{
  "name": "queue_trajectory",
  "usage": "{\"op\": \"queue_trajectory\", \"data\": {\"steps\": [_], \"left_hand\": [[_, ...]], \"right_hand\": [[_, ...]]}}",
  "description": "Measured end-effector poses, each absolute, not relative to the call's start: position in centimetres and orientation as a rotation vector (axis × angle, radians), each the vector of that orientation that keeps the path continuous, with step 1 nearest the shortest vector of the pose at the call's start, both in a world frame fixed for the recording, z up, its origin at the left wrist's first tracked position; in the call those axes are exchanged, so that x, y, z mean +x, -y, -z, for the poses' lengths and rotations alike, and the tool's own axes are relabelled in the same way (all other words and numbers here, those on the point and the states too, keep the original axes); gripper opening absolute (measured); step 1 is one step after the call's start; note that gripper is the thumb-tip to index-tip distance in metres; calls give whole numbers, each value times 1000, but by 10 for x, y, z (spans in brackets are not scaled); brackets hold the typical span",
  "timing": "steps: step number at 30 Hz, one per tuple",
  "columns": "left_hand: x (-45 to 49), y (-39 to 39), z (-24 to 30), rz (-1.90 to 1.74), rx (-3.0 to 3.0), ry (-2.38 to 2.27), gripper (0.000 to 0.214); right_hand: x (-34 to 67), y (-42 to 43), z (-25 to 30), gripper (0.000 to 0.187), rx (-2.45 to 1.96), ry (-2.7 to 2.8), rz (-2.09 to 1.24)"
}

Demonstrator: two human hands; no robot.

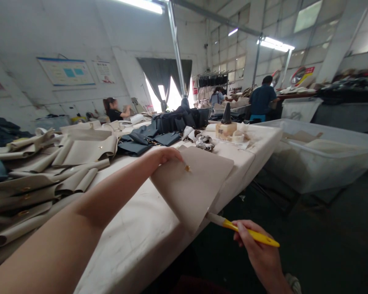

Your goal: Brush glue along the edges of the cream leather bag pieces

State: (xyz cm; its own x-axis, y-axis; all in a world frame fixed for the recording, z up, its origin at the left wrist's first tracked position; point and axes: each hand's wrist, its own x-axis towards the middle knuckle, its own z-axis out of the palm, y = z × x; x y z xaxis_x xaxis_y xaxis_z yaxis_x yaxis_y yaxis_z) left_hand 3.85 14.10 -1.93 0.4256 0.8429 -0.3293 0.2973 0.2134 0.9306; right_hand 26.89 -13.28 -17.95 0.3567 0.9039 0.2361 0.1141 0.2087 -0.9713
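My left hand (170, 155) grips a flat beige leather-like panel (199, 179) at its far left edge, one finger lying on its face beside a small gold clasp (187, 168). The panel is tilted over the near edge of the white-covered table (135, 232). My right hand (257, 245) is closed around the yellow handle of a brush (248, 233). The brush's pale end is at the panel's lower right edge; its tip is partly hidden there, so I cannot tell if it touches.
Beige bag pieces (86, 151) are heaped at the left, dark blue ones (153, 136) at the back. A glue-stained block-shaped container (226, 130) stands at the table's far right end. Beyond the edge is a translucent bin (325, 163). Several people work in the background.
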Motion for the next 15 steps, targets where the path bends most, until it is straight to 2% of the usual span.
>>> {"op": "queue_trajectory", "data": {"steps": [2,4,8,11,15], "left_hand": [[58,-145,14,-225,1348,-1388,17],[78,-147,11,-141,1382,-1573,16],[110,-151,6,-410,1543,-1613,24],[122,-155,-9,-646,1579,-1393,31],[128,-167,-50,-896,1597,-1054,27]], "right_hand": [[272,127,183,37,-1218,929,-809],[278,123,187,34,-1120,649,-921],[301,124,194,31,-888,248,-1032],[321,128,201,27,-801,133,-1092],[340,134,210,24,-719,36,-1111]]}}
